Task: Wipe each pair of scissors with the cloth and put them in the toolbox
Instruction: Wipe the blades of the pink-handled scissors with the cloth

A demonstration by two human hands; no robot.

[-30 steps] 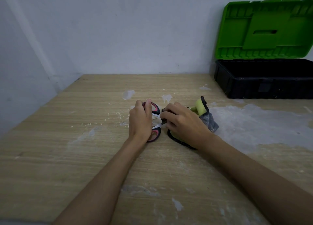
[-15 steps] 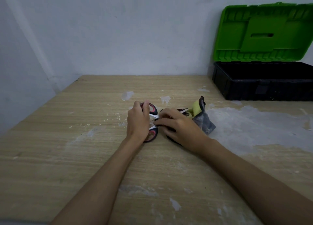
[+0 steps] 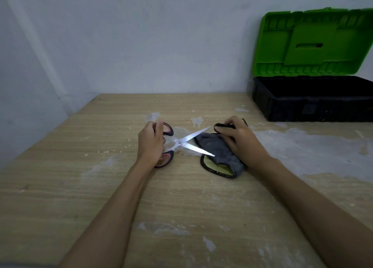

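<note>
Our left hand [image 3: 150, 144] grips the handles of the scissors [image 3: 182, 142], blades splayed rightward over the cloth [image 3: 218, 154] that our right hand [image 3: 240, 142] pinches; toolbox [image 3: 302, 104] far right.

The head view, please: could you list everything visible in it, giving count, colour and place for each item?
scissors: one pair, silver blades spread open, black and red handles, on the table left of the cloth, one blade tip over the cloth.
cloth: one, grey with a yellow-green underside and black edging, bunched on the table at centre.
toolbox: one, black base with a green lid standing open, far right of the table by the wall.
table: one, light wood with whitish stains.
wall: pale grey-white, behind the table.
left hand: one, holds the scissors' handles.
right hand: one, grips the cloth.
</note>
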